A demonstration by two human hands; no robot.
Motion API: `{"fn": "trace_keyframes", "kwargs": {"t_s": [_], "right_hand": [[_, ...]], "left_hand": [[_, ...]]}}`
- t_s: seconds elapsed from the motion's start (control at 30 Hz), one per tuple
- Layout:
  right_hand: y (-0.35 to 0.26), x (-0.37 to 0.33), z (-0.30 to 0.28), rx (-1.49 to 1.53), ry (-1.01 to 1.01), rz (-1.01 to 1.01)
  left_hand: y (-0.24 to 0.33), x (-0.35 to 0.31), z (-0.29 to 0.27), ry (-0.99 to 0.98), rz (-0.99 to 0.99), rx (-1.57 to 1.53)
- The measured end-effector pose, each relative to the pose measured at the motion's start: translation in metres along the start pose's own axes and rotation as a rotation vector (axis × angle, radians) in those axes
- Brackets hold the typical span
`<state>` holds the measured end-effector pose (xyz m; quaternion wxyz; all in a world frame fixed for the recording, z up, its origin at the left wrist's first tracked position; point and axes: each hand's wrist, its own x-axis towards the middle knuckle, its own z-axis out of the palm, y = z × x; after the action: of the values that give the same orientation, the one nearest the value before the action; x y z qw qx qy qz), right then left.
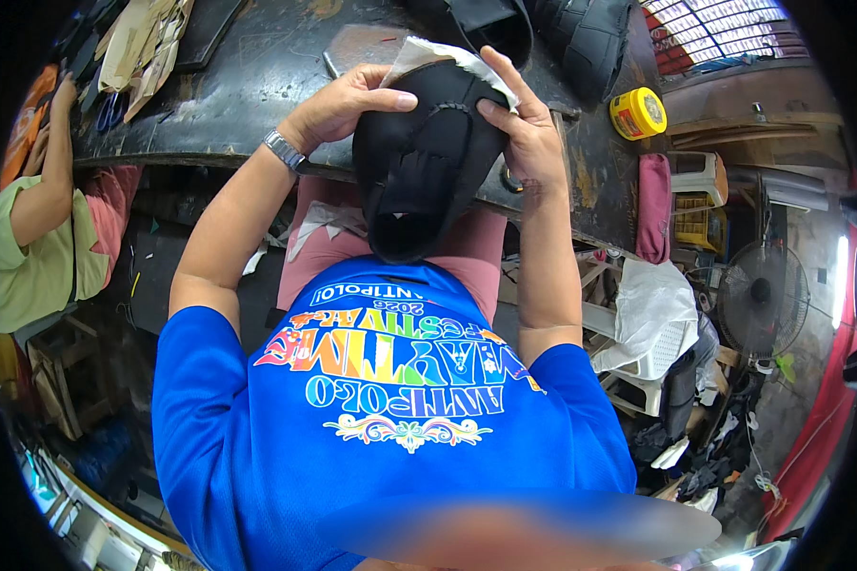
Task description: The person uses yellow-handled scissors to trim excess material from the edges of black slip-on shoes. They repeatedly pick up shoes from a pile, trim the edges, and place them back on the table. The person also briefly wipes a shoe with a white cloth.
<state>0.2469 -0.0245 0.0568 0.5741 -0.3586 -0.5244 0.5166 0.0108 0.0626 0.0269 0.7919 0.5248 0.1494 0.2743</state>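
Note:
A black shoe upper (419, 162) is between my hands, its rounded closed end toward my lap and its far end over the table edge. A ragged white piece of lining (452, 54) sticks out along its far edge. My left hand (357, 103), with a watch on the wrist, grips the upper's left side, thumb on top and fingers hidden underneath. On the right side, my right hand (527, 128) pinches the upper and the lining's edge, thumb on top and index finger stretched past the edge. Stitching crosses the upper near its far part.
The dark worktable (257, 86) spans the far side, with black shoe pieces (581, 38) at its back. A yellow tub (638, 113) stands at the right. Blue-handled scissors (112, 109) lie at left, near a co-worker's arm (52, 190). A fan (760, 293) stands far right.

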Motion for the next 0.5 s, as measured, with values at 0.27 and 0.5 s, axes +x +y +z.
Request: {"fn": "trace_keyframes", "kwargs": {"t_s": [0.27,0.5], "right_hand": [[0.014,0.013,0.002,-0.044,-0.045,0.035],[0.024,0.020,-0.002,-0.058,0.066,0.203]], "left_hand": [[0.018,0.002,0.004,0.047,-0.181,0.497],[0.018,0.005,-0.003,0.114,-0.210,0.488]]}}
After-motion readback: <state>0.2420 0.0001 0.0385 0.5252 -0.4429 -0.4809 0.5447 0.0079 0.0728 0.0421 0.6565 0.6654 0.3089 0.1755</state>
